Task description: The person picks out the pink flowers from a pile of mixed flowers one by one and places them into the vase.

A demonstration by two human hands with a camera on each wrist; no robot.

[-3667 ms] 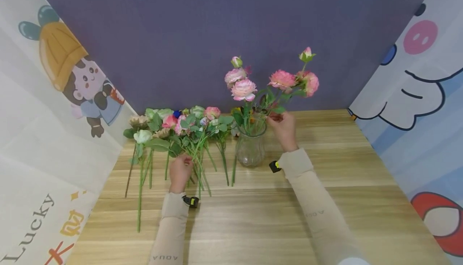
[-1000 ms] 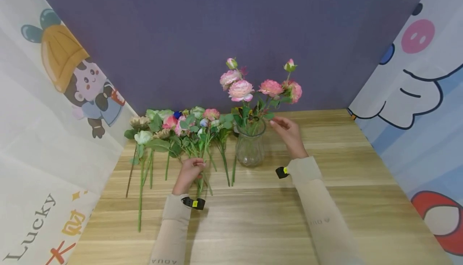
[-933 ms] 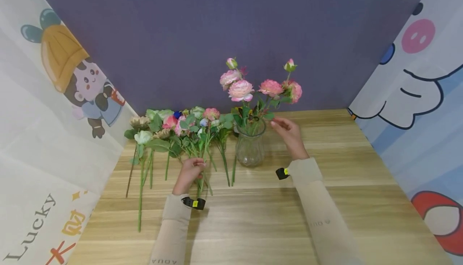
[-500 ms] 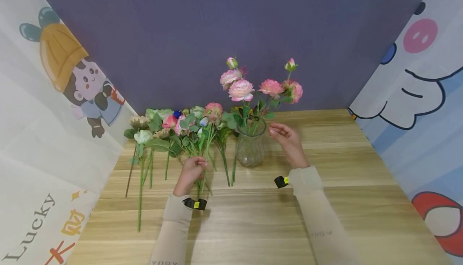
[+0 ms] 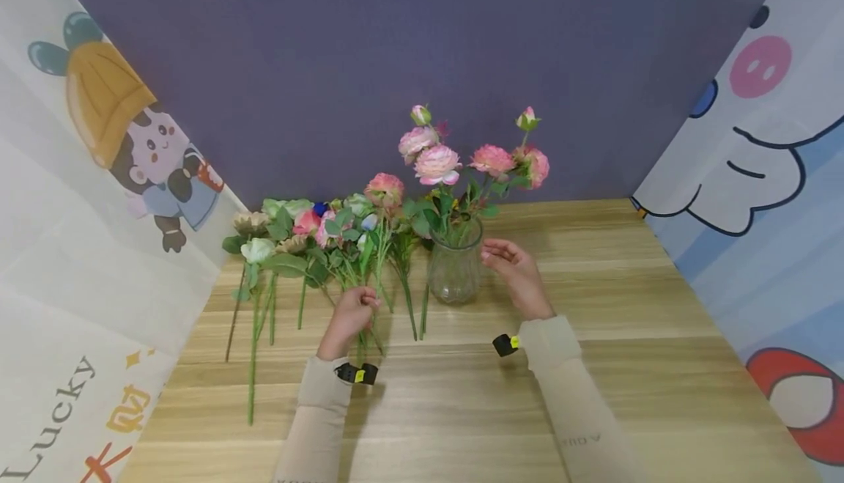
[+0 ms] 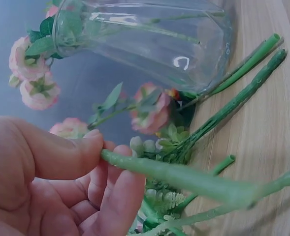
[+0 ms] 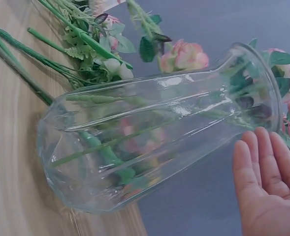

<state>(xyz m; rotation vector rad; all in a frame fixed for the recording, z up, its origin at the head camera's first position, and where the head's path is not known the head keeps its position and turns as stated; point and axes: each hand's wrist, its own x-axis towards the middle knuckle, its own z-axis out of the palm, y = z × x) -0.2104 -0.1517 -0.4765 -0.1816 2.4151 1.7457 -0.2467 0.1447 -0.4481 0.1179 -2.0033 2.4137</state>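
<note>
The counter has a pale wood top, its streaked grain running from side to side. A clear glass vase stands upright on it, toward the back. Left of the vase lies a crowded, overlapping row of flowers, heads toward the rear edge, stems forward, among them a pale green bloom. A brown stem lies farthest left; a long green stem reaches farthest forward.
</note>
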